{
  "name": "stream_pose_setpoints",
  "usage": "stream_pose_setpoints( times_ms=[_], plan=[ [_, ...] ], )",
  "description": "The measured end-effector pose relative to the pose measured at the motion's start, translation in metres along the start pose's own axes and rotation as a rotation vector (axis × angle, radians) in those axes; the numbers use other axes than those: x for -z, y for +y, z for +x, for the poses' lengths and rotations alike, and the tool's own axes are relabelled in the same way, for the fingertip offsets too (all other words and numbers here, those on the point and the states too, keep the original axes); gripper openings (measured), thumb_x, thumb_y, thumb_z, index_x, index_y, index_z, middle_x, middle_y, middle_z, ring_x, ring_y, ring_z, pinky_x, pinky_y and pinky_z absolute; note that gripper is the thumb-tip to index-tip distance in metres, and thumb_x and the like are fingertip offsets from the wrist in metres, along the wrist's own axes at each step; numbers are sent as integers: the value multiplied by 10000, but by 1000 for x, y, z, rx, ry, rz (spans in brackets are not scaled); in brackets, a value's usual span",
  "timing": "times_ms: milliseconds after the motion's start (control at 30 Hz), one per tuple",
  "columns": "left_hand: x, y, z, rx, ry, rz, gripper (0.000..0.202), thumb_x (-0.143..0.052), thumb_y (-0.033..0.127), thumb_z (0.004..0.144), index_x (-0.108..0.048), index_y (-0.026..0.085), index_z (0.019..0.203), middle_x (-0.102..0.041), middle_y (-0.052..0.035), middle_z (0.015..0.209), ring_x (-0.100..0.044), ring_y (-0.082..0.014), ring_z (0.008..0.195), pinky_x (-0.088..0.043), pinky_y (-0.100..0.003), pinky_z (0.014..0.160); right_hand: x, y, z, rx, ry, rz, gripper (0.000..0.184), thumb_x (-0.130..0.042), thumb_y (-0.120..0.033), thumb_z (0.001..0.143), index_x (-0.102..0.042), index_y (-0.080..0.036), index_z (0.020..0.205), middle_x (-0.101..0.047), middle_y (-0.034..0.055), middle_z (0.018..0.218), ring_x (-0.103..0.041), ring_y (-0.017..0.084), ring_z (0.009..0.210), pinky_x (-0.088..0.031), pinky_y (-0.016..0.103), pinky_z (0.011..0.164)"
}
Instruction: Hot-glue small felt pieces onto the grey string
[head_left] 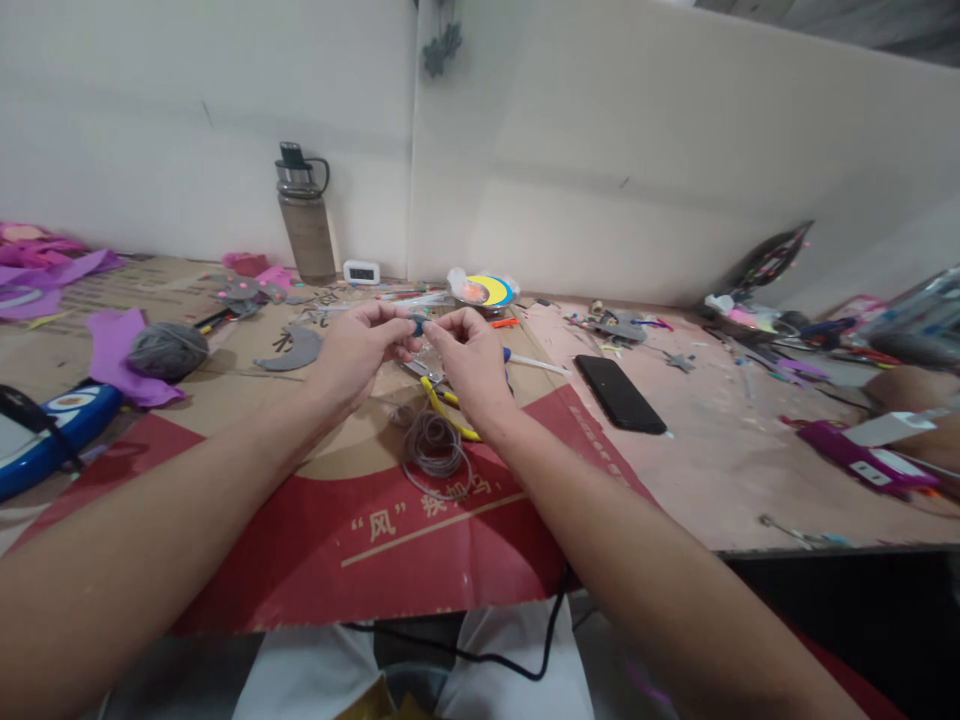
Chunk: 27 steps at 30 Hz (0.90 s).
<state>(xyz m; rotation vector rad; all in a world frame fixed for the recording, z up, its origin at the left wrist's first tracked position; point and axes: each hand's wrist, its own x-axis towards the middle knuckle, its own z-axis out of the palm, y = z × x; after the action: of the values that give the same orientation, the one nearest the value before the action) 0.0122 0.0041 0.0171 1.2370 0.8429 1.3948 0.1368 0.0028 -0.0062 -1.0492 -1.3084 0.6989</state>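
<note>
My left hand [358, 347] and my right hand [469, 358] meet over the middle of the table, fingertips pinched together on a small dark blue piece [417, 324]. Just under the hands lie yellow-handled pliers [444, 400] and a loose coil of thin grey wire [435, 448] on a red and tan cardboard sheet [375, 520]. What the small piece is I cannot make out.
A grey yarn ball [167, 350] and purple felt [112, 345] lie at the left, a water bottle [305, 215] stands by the wall. A black phone [619, 393] lies right of my hands. Craft scraps litter the far right, and a purple tool [862, 455].
</note>
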Motion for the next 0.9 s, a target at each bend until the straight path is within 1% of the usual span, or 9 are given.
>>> stream_pose_setpoints(
  times_ms=[133, 233, 300, 400, 533, 600, 700, 800, 900],
  plan=[
    [0, 1, -1, 12, -37, -19, 82, -678, 107, 667, -605, 141, 651, -571, 1, 553, -548, -91, 521, -412, -207, 506, 2, -2, -1, -37, -2, 66, 162, -622, -329, 759, -531, -203, 806, -429, -63, 621, -393, 79, 564, -328, 226, 542],
    [2, 1, 0, 26, -90, -39, 66, -665, 105, 683, -616, 139, 654, -575, -3, 553, -544, -87, 513, -406, -200, 495, 3, -4, 0, -80, -57, 110, 170, -612, -344, 763, -583, -206, 859, -418, -67, 595, -373, 77, 531, -313, 223, 514],
    [4, 1, 2, 53, -126, -27, 58, -663, 115, 697, -627, 136, 657, -595, -14, 569, -545, -83, 511, -416, -198, 501, 4, -3, 1, -105, -78, 117, 152, -603, -343, 759, -600, -201, 812, -450, -57, 604, -370, 75, 526, -315, 222, 506],
    [8, 0, 5, 103, -185, -14, 37, -679, 113, 695, -655, 131, 716, -643, -36, 635, -594, -96, 563, -468, -209, 566, 6, -2, 4, -123, -42, 108, 128, -610, -323, 733, -583, -198, 730, -463, -55, 603, -366, 73, 524, -318, 223, 504],
    [12, 0, 8, 148, -253, 19, 179, -693, 99, 677, -680, 125, 853, -698, -71, 733, -667, -140, 671, -523, -253, 669, 10, -4, 3, -139, -10, 83, 114, -606, -298, 727, -560, -199, 695, -453, -58, 581, -361, 76, 510, -318, 231, 501],
    [13, -1, 8, 131, -257, 72, 168, -694, 145, 696, -687, 123, 862, -706, -82, 740, -675, -155, 679, -534, -268, 666, 11, -6, 1, -141, -18, 59, 112, -602, -294, 732, -556, -199, 695, -448, -59, 574, -361, 76, 503, -315, 233, 497],
    [11, -1, 6, 64, -226, 209, 88, -678, 197, 725, -687, 130, 781, -695, -73, 690, -658, -150, 622, -533, -269, 622, 10, -9, -2, -119, -35, 24, 104, -603, -278, 733, -560, -192, 694, -451, -59, 576, -353, 70, 503, -306, 227, 499],
    [10, 0, 4, 27, -189, 317, 58, -656, 188, 735, -661, 141, 701, -666, -47, 615, -625, -131, 546, -514, -251, 575, 10, -9, -3, -105, -60, -6, 125, -609, -294, 738, -575, -181, 696, -461, -58, 576, -352, 66, 508, -301, 224, 503],
    [11, 1, 5, 28, -141, 312, 78, -639, 170, 735, -631, 152, 660, -648, -38, 574, -609, -130, 519, -499, -248, 545, 11, -7, -3, -109, -137, 12, 150, -599, -329, 754, -610, -180, 744, -494, -53, 592, -372, 69, 511, -305, 226, 503]
  ],
)
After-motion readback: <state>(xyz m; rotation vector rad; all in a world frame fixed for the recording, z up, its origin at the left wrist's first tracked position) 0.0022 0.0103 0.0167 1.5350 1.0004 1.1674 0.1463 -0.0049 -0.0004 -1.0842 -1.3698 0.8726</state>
